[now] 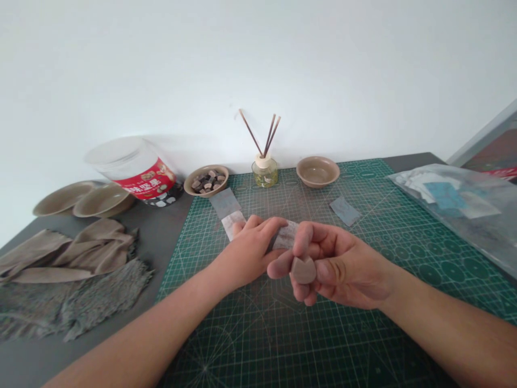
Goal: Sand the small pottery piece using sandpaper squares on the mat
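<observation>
We are pinching a small brown notched piece (pixel 304 270) in our right hand (pixel 341 267), its thumb pressing one side and its fingers curling round the other. Our left hand (pixel 253 249) is gripping a grey strip (pixel 285 236) between thumb and fingers, palm turned down. The piece is sitting just right of the strip and nearer to us; the strip's long axis is running roughly left to right, towards the right fingers. We are not making out a clear long axis on the compact piece, nor whether strip and right fingers are touching. Just beyond the left fingers, a pale sheet (pixel 232 225) is lying on the green mat (pixel 242 345), with a grey sheet (pixel 225 202) behind it. Farther out, a bowl of small pieces (pixel 207 193) is standing to the left, a bowl (pixel 318 180) to the right, and a reed diffuser (pixel 265 171) between them.
</observation>
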`<action>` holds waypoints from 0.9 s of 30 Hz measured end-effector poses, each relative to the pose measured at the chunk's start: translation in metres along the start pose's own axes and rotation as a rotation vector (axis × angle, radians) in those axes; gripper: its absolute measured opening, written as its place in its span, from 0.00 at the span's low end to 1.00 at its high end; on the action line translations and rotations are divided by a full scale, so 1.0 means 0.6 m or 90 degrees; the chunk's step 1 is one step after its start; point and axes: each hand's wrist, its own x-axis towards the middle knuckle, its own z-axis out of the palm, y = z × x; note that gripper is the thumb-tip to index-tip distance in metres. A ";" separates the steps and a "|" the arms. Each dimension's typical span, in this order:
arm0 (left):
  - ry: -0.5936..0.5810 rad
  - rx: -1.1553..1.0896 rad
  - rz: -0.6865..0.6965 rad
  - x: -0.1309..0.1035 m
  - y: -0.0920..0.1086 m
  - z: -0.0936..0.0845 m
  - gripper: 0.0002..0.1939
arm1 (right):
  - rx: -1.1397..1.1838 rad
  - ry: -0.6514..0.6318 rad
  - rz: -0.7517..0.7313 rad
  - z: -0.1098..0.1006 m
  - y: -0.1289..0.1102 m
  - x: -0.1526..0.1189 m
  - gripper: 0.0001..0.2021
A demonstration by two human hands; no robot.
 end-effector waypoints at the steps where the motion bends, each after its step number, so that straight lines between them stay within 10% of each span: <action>1: 0.000 0.015 0.013 -0.001 -0.001 0.001 0.17 | -0.005 0.003 0.002 0.000 0.000 0.000 0.08; 8: -0.009 0.070 0.045 -0.001 -0.009 0.008 0.18 | -0.164 0.125 -0.023 -0.012 0.000 0.005 0.07; 16: -0.003 0.014 0.028 -0.005 0.006 -0.006 0.22 | -0.820 0.400 -0.025 -0.069 -0.031 0.010 0.11; 27: 0.007 0.025 0.037 -0.011 0.005 -0.010 0.24 | -0.962 0.373 0.018 -0.090 -0.028 0.013 0.15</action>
